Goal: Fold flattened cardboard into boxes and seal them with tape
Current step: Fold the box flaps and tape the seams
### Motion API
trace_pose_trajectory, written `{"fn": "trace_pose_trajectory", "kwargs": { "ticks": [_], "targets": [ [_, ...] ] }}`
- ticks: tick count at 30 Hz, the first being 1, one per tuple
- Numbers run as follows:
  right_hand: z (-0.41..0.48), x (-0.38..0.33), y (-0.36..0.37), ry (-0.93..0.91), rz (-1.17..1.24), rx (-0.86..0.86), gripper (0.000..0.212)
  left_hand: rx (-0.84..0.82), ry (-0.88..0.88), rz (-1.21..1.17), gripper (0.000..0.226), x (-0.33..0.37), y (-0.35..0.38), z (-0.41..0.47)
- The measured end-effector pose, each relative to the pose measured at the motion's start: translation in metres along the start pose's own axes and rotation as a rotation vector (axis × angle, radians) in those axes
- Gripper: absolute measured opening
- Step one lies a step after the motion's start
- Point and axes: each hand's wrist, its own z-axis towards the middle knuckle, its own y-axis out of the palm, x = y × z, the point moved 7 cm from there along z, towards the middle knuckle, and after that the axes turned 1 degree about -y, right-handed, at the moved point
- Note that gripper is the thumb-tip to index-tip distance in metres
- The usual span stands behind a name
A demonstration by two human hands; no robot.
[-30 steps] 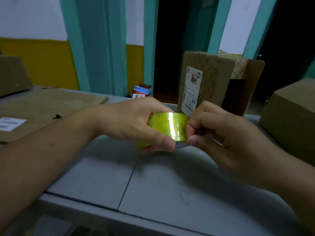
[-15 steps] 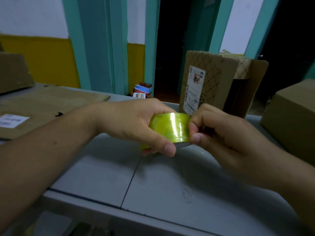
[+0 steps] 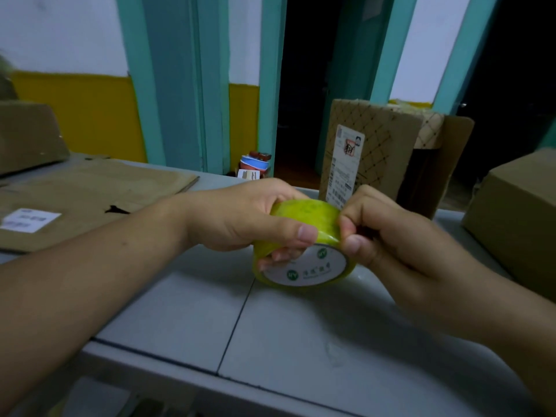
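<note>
Gripping tape: left hand, right hand.

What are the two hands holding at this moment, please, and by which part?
The left hand grips the yellow tape roll across its band; the right hand pinches its right side.

A grey table fronts teal door frames; small objects (blue-rimmed, stacked) sit at its far edge.

The tape roll sits between my left hand and my right hand, above the table. To my left, flattened cardboard lies on the table. An upright box stands behind the roll, and a second box sits farther right.
</note>
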Motion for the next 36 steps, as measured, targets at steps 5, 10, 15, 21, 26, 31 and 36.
{"fn": "trace_pose_trajectory", "kwargs": {
  "ticks": [5,10,15,21,26,31,36],
  "targets": [
    [-0.004,-0.001,-0.013,0.016,0.014,0.114,0.005,0.023,-0.021,0.050,0.054,0.003,-0.002,-0.003],
    [-0.005,-0.013,-0.028,-0.001,0.100,0.255,0.022,0.036,-0.022,0.064,0.057,0.005,-0.002,-0.003],
    [-0.004,-0.011,-0.025,0.059,0.299,0.263,0.030,0.042,-0.018,0.083,0.055,0.004,-0.004,-0.005],
    [-0.003,-0.003,-0.010,0.098,0.358,0.170,0.012,0.044,0.021,0.090,0.046,0.003,-0.005,-0.002],
    [0.000,-0.008,-0.002,0.061,0.236,0.156,0.027,0.010,0.028,-0.017,0.058,-0.006,-0.006,0.001],
    [0.001,-0.010,-0.001,0.042,0.250,0.183,0.020,-0.029,0.009,-0.155,0.049,-0.016,-0.005,0.004],
    [0.001,-0.010,0.001,0.006,0.228,0.191,0.024,-0.024,0.004,-0.232,0.036,-0.020,-0.004,0.006]
  ]
}}
